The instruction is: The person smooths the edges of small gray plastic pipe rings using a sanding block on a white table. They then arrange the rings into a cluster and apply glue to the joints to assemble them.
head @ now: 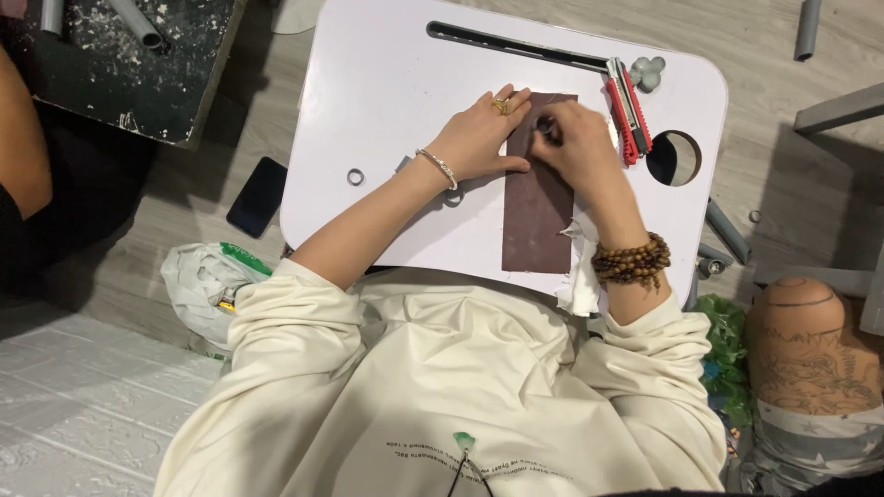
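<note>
hands [529,133] press small ring [545,124] onto brown sandpaper sheet [539,216].

**Sandpaper at the middle of the worktop**

A sandpaper sheet [539,198] lies at frame centre on the worktop [387,83]. Both hands rest on its upper end, left hand [479,136] beside right hand [575,138]. A utility knife [628,110] lies just right; a small ring [355,177] lies left. A phone [257,196] sits on the floor [166,248], left.

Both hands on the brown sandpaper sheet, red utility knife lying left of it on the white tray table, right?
Not quite: in the head view the red utility knife lies to the right of the brown sandpaper sheet. Left hand and right hand are both on it, on the white tray table.
</note>
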